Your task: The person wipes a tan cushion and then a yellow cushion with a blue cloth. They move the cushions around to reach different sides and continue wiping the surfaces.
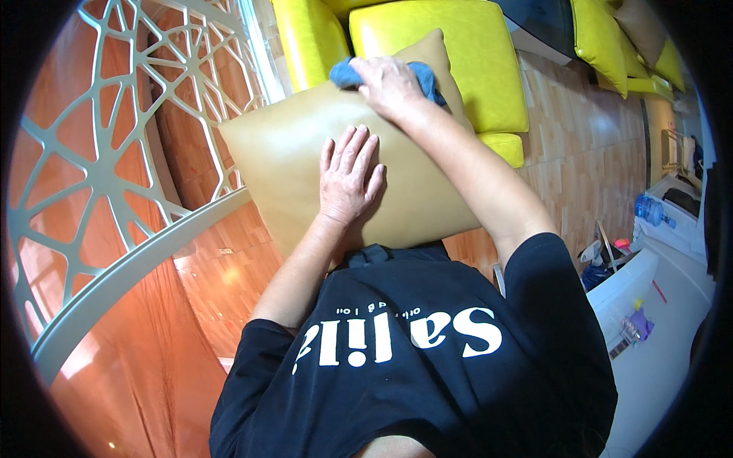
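Note:
A tan leather-like cushion (286,143) lies in front of me, its far corner over the seat of a yellow upholstered chair (481,57). My left hand (350,177) rests flat on the middle of the cushion, fingers slightly apart, holding nothing. Farther up, my right hand (389,83) grips a bunched blue cloth (424,80) against the cushion's far part. The cloth sticks out on both sides of the hand; the part under the palm is hidden.
A white openwork lattice panel (109,177) stands at the left. Wood-patterned floor (578,143) extends to the right. Farther right are more yellow cushions (601,40), a large blue plastic bottle (653,210) and a white surface with small items (670,355).

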`<state>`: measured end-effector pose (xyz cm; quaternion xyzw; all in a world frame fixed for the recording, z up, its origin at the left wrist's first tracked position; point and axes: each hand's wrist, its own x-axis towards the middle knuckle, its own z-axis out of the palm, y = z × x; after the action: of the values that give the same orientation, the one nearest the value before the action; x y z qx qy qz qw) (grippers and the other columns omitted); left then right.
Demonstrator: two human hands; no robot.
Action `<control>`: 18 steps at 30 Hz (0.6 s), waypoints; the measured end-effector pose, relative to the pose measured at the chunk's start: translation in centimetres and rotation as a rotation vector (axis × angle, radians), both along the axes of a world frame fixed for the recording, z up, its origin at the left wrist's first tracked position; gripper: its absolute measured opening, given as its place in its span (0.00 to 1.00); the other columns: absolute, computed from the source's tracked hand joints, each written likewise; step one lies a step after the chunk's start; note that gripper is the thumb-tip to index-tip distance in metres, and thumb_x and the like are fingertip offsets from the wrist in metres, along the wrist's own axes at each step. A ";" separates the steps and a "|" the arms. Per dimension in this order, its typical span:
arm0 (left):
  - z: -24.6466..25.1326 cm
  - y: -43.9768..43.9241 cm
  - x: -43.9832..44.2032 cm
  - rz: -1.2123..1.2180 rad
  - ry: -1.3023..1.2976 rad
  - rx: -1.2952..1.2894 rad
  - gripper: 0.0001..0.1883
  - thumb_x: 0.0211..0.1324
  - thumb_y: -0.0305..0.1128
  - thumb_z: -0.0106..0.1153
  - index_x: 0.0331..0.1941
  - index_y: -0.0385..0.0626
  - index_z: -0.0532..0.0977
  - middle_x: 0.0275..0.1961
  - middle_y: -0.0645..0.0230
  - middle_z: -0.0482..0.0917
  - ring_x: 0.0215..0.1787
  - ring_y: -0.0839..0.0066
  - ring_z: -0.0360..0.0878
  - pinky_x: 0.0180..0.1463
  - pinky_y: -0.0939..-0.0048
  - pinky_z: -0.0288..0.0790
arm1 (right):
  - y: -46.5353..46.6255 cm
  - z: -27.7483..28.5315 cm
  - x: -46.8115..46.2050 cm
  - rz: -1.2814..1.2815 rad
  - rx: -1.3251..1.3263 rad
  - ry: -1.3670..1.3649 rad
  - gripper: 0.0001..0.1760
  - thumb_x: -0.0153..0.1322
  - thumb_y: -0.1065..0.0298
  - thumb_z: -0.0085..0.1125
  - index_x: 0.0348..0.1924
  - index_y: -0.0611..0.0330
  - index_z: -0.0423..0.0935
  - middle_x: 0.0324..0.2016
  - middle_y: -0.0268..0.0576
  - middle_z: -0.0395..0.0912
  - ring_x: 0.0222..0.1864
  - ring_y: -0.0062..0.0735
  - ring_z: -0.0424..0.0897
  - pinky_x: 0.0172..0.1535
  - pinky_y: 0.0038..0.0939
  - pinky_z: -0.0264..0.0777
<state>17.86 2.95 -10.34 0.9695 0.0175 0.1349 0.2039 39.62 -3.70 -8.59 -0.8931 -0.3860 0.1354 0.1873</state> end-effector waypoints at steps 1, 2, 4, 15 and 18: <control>-0.2 -0.1 -0.1 0.002 -0.002 -0.007 0.29 0.65 0.42 0.65 0.69 0.49 0.76 0.77 0.60 0.73 0.81 0.60 0.66 0.83 0.45 0.53 | 0.1 0.4 -1.3 0.024 0.042 0.026 0.23 0.70 0.68 0.66 0.58 0.53 0.79 0.50 0.53 0.85 0.54 0.57 0.83 0.60 0.51 0.77; -0.3 -0.3 -0.4 0.003 -0.017 -0.004 0.29 0.65 0.43 0.65 0.69 0.48 0.76 0.76 0.59 0.73 0.81 0.60 0.67 0.83 0.44 0.52 | 0.1 -0.1 -2.8 0.081 0.170 -0.009 0.23 0.70 0.68 0.66 0.59 0.54 0.78 0.50 0.53 0.85 0.54 0.57 0.83 0.60 0.51 0.78; -1.8 -0.7 -1.9 0.011 -0.012 0.016 0.30 0.66 0.44 0.63 0.70 0.48 0.75 0.77 0.59 0.71 0.83 0.60 0.63 0.84 0.43 0.49 | -0.1 0.3 -4.8 0.169 0.289 0.013 0.24 0.70 0.67 0.66 0.60 0.55 0.78 0.51 0.53 0.85 0.54 0.56 0.84 0.60 0.50 0.78; -2.1 -1.9 -3.6 0.001 -0.031 0.029 0.32 0.67 0.44 0.63 0.73 0.51 0.72 0.80 0.61 0.67 0.84 0.60 0.61 0.85 0.44 0.46 | 4.2 0.8 -2.4 0.146 0.003 0.120 0.21 0.72 0.63 0.67 0.58 0.52 0.80 0.48 0.52 0.87 0.53 0.57 0.85 0.58 0.53 0.78; -2.3 -2.0 -3.9 0.011 -0.048 0.021 0.34 0.67 0.45 0.63 0.74 0.51 0.71 0.81 0.62 0.66 0.85 0.62 0.59 0.85 0.45 0.46 | 2.9 3.5 -4.7 0.223 0.106 0.242 0.24 0.73 0.64 0.65 0.63 0.52 0.78 0.54 0.52 0.85 0.58 0.56 0.83 0.61 0.52 0.77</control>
<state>13.94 0.95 -12.65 0.9680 0.0165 0.1596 0.1931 34.93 -0.82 -5.09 -0.8108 -0.4640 0.2413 0.2630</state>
